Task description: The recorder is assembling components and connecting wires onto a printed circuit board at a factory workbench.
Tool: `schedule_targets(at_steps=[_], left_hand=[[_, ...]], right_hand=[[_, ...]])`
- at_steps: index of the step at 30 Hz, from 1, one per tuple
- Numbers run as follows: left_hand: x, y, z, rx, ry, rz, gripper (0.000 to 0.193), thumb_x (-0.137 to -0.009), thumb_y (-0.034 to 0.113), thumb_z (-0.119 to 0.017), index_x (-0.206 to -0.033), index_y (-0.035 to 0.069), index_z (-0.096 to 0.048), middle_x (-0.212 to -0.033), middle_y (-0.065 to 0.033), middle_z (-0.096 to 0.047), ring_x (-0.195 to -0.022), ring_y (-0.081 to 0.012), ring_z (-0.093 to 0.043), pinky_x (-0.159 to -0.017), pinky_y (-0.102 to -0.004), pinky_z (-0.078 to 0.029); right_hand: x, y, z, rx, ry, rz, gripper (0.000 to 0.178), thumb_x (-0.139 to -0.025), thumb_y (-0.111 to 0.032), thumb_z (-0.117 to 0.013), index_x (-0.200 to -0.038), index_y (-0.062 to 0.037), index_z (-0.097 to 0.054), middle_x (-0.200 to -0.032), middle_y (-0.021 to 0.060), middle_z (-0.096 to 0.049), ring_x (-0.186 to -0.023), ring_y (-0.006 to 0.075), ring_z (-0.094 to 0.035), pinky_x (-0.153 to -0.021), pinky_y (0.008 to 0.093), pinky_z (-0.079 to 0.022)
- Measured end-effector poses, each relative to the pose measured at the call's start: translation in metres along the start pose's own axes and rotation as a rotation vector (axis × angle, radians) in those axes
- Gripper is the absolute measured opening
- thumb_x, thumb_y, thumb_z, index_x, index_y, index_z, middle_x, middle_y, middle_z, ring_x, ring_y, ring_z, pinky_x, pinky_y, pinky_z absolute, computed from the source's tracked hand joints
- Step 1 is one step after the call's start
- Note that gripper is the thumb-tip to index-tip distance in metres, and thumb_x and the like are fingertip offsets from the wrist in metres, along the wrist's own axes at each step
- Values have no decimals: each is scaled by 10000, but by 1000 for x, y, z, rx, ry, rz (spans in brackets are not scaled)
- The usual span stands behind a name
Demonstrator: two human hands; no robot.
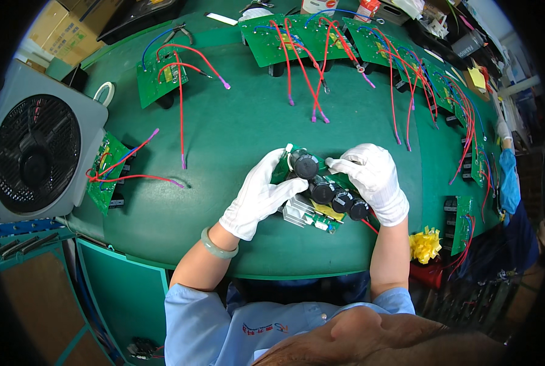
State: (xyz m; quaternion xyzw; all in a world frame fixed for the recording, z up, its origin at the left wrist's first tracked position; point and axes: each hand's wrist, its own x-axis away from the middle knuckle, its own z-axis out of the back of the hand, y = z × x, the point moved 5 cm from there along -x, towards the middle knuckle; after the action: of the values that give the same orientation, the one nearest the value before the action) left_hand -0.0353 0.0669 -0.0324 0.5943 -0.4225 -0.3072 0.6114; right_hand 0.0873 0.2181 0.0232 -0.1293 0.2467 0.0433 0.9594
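Observation:
Tilted up in front of me is a green circuit board (pixel 321 226) with its component side showing. It carries several black cylindrical capacitors (pixel 323 190) and a silvery finned heat sink (pixel 296 211). My left hand (pixel 263 196), in a white glove, grips the board's left side, its thumb by the capacitors. My gloved right hand (pixel 371 180) is closed in a pinch at the far right edge of the board; what lies between its fingertips is hidden. A red wire (pixel 370 227) comes out below that hand.
More green boards with red and blue wires (pixel 157 80) stand along the bench's far and right sides, and one board (pixel 109 174) is at left beside a grey box fan (pixel 35 152). Pliers (pixel 181 32) lie at the back. A yellow bow (pixel 425 245) is at the front right.

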Motion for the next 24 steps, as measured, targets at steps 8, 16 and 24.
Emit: schedule_targets(at_steps=[8, 16, 24], left_hand=[[-1, -1, 1, -82, 3, -77, 637, -798, 221, -755, -1289, -37, -442, -1184, -88, -554, -1090, -163, -517, -982, -323, -402], [0, -10, 2, -51, 17, -76, 624, -807, 166, -742, -1304, -39, -425, -1186, -98, -549, -1094, -159, -511, -976, -317, -410], [-1, -9, 2, -25, -19, -32, 648, -801, 173, -750, -1315, -30, -412, -1212, -94, -526, -1109, -159, -501, -969, -322, -421]], right_hand=[[0, -5, 0, 61, 64, 6, 213, -712, -117, -644, -908, -190, -680, -780, -18, -625, -755, 184, -608, -603, 319, -462], [5, 0, -2, 169, 54, -68, 299, -688, -92, -633, -971, -177, -676, -801, -22, -622, -758, 186, -605, -597, 320, -461], [14, 9, -6, -62, 197, -192, 359, -687, 4, -679, -1020, -130, -668, -810, 34, -661, -712, 215, -630, -584, 310, -499]])
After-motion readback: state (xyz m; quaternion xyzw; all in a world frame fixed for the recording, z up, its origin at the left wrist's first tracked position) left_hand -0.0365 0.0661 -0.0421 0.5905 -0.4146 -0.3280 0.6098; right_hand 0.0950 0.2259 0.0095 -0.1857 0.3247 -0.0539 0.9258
